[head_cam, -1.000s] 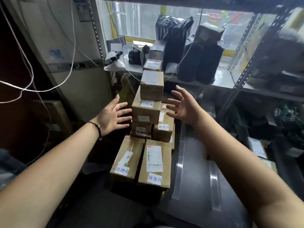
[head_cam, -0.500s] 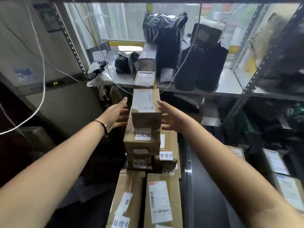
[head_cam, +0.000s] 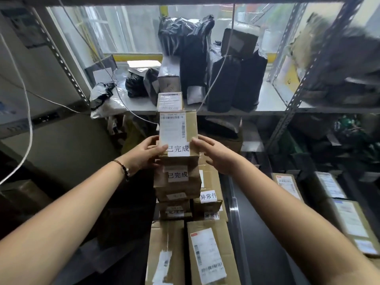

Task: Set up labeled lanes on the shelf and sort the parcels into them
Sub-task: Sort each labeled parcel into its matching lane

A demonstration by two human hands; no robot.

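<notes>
I see my left hand (head_cam: 147,153) and right hand (head_cam: 218,157) clamped on opposite sides of the top box (head_cam: 178,132). The left thumb is hooked over its upper face beside the white tag. The right thumb lies on the opposite edge, its fingers curled down the side. The box is a small, squared block of matte brown cardboard with a smooth white barcode label and a paper tag reading 已完成. It sits at the top of the stack, resting on a second box (head_cam: 177,179) with the same tag and creased, taped edges. Just right of that, lower cartons carry 异常件 tags (head_cam: 208,197), and two long flat cartons (head_cam: 209,254) lie nearest me. Behind, crinkled glossy black plastic bags (head_cam: 236,83) stand on the pale metal shelf (head_cam: 277,105), framed by a perforated steel upright (head_cam: 298,95). A dark beaded bracelet (head_cam: 124,170) circles my left wrist
</notes>
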